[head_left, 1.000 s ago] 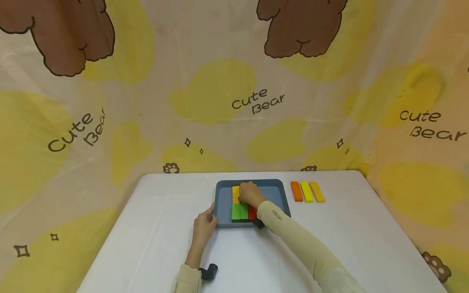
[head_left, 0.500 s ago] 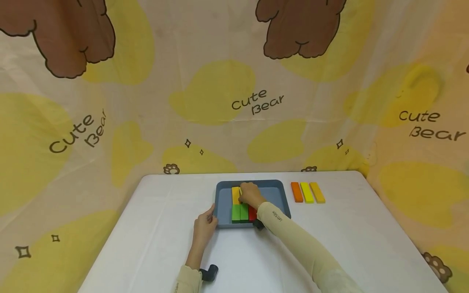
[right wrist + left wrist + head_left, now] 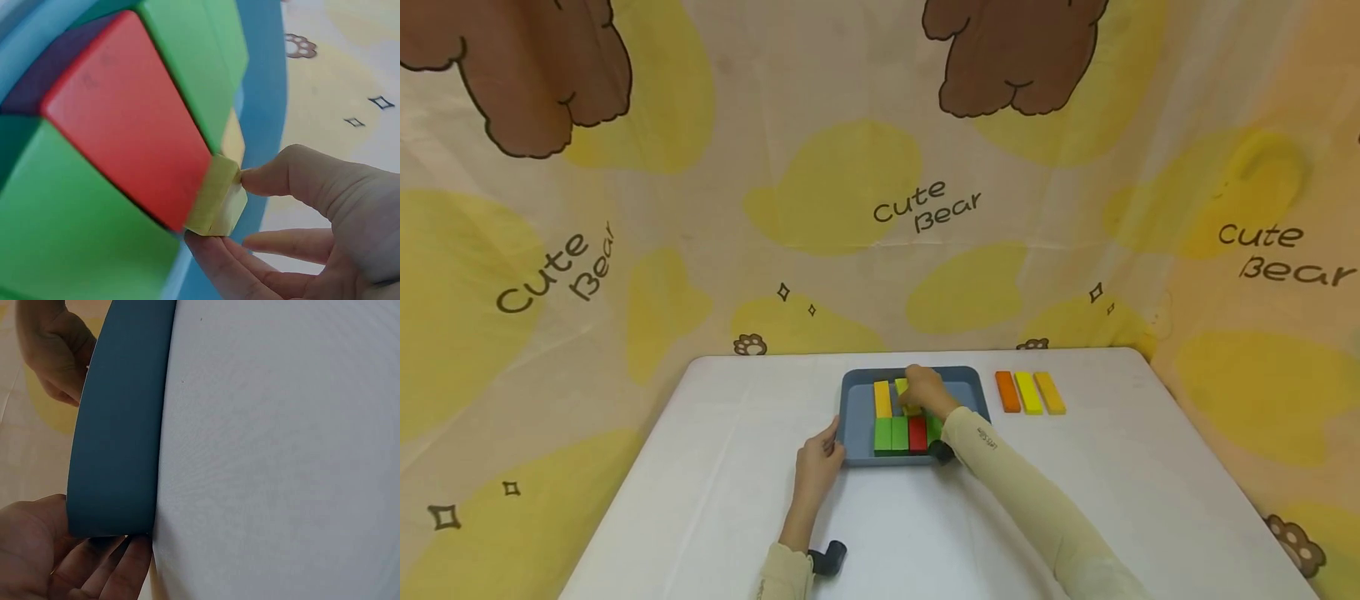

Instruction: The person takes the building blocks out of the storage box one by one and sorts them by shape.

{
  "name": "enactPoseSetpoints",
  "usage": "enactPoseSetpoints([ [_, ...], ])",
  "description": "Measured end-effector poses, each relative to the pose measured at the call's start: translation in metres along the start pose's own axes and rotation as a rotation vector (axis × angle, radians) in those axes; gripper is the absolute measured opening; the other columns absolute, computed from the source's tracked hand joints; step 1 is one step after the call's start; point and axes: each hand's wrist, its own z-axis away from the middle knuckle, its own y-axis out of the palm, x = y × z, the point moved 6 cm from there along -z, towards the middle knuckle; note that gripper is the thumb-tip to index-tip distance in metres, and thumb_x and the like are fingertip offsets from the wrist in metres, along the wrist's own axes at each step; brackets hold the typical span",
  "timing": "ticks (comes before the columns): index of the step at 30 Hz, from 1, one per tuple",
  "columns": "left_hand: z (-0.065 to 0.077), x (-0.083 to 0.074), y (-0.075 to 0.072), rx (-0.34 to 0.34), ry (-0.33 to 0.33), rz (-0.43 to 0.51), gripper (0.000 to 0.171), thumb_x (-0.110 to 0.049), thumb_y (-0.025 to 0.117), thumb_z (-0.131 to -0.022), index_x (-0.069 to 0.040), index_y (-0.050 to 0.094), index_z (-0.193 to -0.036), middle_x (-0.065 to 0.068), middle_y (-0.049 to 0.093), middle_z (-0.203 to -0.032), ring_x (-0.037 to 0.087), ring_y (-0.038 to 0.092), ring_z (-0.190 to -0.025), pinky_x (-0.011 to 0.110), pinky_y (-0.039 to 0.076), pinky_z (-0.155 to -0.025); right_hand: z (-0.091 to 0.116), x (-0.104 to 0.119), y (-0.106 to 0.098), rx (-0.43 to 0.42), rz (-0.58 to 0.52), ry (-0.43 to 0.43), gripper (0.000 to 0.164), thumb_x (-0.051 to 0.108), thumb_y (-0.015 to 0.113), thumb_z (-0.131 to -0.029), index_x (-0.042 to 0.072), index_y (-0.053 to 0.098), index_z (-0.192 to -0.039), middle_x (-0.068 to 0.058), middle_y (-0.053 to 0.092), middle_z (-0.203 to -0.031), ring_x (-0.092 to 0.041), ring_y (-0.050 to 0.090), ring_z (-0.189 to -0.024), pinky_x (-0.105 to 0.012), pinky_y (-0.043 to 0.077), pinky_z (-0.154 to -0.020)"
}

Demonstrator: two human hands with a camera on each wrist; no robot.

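Observation:
A blue-grey tray (image 3: 854, 429) lies on the table, and my left hand (image 3: 817, 462) grips its left edge near the front corner. In the left wrist view the fingers curl around the tray's blue wall (image 3: 119, 450). My right hand (image 3: 928, 392) pinches a yellow block (image 3: 215, 194) between thumb and fingers, over the tray's back half. It is close to the back end of a red block (image 3: 917, 434). Green blocks (image 3: 892, 434) flank the red one in the front row. An orange-yellow block (image 3: 882, 399) lies behind the leftmost green block.
To the right of the tray an orange block (image 3: 1007, 392), a bright yellow block (image 3: 1028, 393) and an amber block (image 3: 1049, 393) lie side by side on the white table (image 3: 737, 442). A printed cloth (image 3: 820, 192) hangs behind the table.
My right hand has shifted to the right with the yellow block, and more of the red block and a green block beside it now show. My left hand stays on the tray.

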Motion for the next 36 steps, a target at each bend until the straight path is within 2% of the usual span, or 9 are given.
enactPoseSetpoints([
  [3, -0.001, 0.000, 0.001, -0.005, 0.000, -0.008, 0.049, -0.006, 0.057, -0.086, -0.005, 0.057, -0.135, 0.019, 0.060, -0.130, 0.034, 0.060, -0.120, 0.041, 0.055, -0.091, 0.003, -0.005, -0.010, -0.005, -0.029, 0.001, 0.033, 0.018, 0.079, -0.078, 0.000, 0.062, -0.100, -0.011, 0.064, -0.091, -0.020, 0.053, -0.075, -0.034, 0.049, -0.068],
  [7, -0.001, -0.001, 0.001, -0.010, 0.002, -0.022, 0.049, -0.005, 0.057, -0.086, -0.005, 0.057, -0.135, 0.019, 0.061, -0.130, 0.034, 0.059, -0.121, 0.042, 0.056, -0.091, 0.014, -0.012, -0.028, -0.009, -0.038, 0.000, 0.025, 0.016, 0.076, -0.079, 0.002, 0.061, -0.091, -0.008, 0.059, -0.082, -0.020, 0.051, -0.071, -0.030, 0.042, -0.061],
  [9, 0.000, -0.002, 0.001, -0.013, 0.000, -0.033, 0.049, -0.006, 0.057, -0.086, -0.005, 0.057, -0.135, 0.019, 0.061, -0.129, 0.034, 0.059, -0.121, 0.041, 0.057, -0.089, 0.020, -0.018, -0.038, -0.017, -0.044, 0.001, 0.029, 0.016, 0.075, -0.079, -0.001, 0.063, -0.099, -0.010, 0.062, -0.087, -0.021, 0.052, -0.075, -0.031, 0.044, -0.063],
  [12, 0.002, -0.002, 0.000, -0.017, -0.004, -0.043, 0.050, -0.006, 0.057, -0.085, -0.006, 0.057, -0.135, 0.019, 0.061, -0.129, 0.033, 0.063, -0.117, 0.038, 0.059, -0.083, 0.026, -0.033, -0.051, -0.037, -0.069, 0.007, 0.050, 0.016, 0.073, -0.079, -0.006, 0.060, -0.122, -0.019, 0.068, -0.108, -0.027, 0.061, -0.089, -0.037, 0.052, -0.077],
  [16, 0.002, -0.003, -0.001, -0.023, -0.003, -0.045, 0.050, -0.005, 0.057, -0.085, -0.005, 0.058, -0.135, 0.020, 0.061, -0.128, 0.029, 0.069, -0.107, 0.029, 0.056, -0.072, 0.032, -0.059, -0.069, -0.067, -0.082, 0.026, 0.067, 0.018, 0.072, -0.081, -0.008, 0.048, -0.139, -0.025, 0.064, -0.126, -0.035, 0.063, -0.110, -0.046, 0.052, -0.092],
  [19, 0.002, -0.003, 0.000, -0.021, 0.004, -0.040, 0.049, -0.005, 0.057, -0.085, -0.005, 0.057, -0.135, 0.019, 0.061, -0.128, 0.031, 0.067, -0.111, 0.031, 0.059, -0.077, 0.039, -0.080, -0.084, -0.075, -0.088, 0.057, 0.068, 0.017, 0.071, -0.084, -0.008, 0.044, -0.141, -0.027, 0.062, -0.128, -0.039, 0.060, -0.116, -0.049, 0.050, -0.096],
  [23, 0.002, -0.004, 0.000, -0.015, 0.012, -0.038, 0.050, -0.006, 0.056, -0.086, -0.005, 0.057, -0.136, 0.020, 0.061, -0.128, 0.035, 0.061, -0.118, 0.040, 0.058, -0.086, 0.051, -0.112, -0.101, -0.069, -0.088, 0.106, 0.068, 0.017, 0.069, -0.086, -0.010, 0.041, -0.142, -0.031, 0.059, -0.130, -0.044, 0.057, -0.119, -0.054, 0.047, -0.101],
  [29, 0.003, -0.004, 0.001, -0.015, 0.007, -0.054, 0.051, -0.005, 0.057, -0.085, -0.005, 0.056, -0.136, 0.020, 0.061, -0.128, 0.033, 0.065, -0.114, 0.029, 0.057, -0.072, 0.063, -0.161, -0.118, -0.028, -0.078, 0.176, 0.069, 0.018, 0.065, -0.089, -0.012, 0.035, -0.144, -0.033, 0.054, -0.133, -0.046, 0.054, -0.120, -0.056, 0.045, -0.102],
  [36, 0.003, -0.006, 0.002, -0.014, 0.005, -0.057, 0.050, -0.005, 0.055, -0.086, -0.004, 0.056, -0.136, 0.021, 0.061, -0.127, 0.026, 0.068, -0.094, 0.022, 0.049, -0.063, 0.070, -0.205, -0.133, -0.021, -0.037, 0.217, 0.065, 0.019, 0.063, -0.090, -0.012, 0.039, -0.142, -0.035, 0.052, -0.133, -0.047, 0.053, -0.120, -0.057, 0.047, -0.099],
])
